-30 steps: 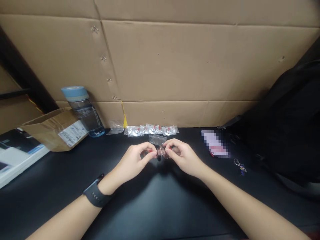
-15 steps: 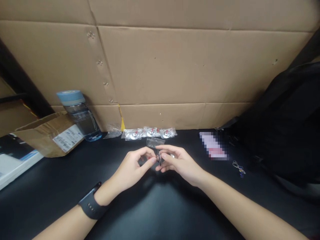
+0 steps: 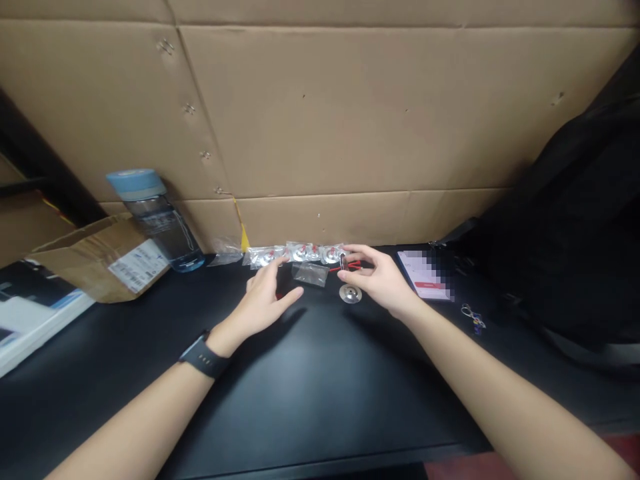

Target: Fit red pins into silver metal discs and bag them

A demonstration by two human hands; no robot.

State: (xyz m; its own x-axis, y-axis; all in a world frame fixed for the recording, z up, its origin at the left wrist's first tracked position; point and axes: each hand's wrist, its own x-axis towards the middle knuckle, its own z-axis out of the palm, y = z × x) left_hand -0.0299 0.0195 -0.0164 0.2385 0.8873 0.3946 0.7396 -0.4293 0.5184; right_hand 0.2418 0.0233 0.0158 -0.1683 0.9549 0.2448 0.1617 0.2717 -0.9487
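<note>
My right hand (image 3: 373, 277) pinches a small dark-edged disc (image 3: 343, 262), seen nearly edge-on, between thumb and fingertips. A red cord (image 3: 354, 265) shows by those fingers. Just below, a shiny domed metal disc (image 3: 350, 293) with a central hole lies face up; whether it touches the table I cannot tell. My left hand (image 3: 263, 297) is open, thumb and fingers spread, near the packed discs. Something small and red (image 3: 280, 295) shows partly behind it. A clear plastic bag (image 3: 310, 274) lies between the hands.
Clear packets of metal discs (image 3: 301, 253) line the cardboard wall (image 3: 320, 133). At left stand a water bottle (image 3: 163, 223), a brown paper bag (image 3: 95, 263) and a white box (image 3: 45, 327). To the right lie a phone (image 3: 423, 273), a keyring (image 3: 473, 320) and a black backpack (image 3: 565, 247).
My hands have moved apart. The left one has let go and opened, shifting left; the right has moved right and up with the small disc. A domed disc and red cord now show.
</note>
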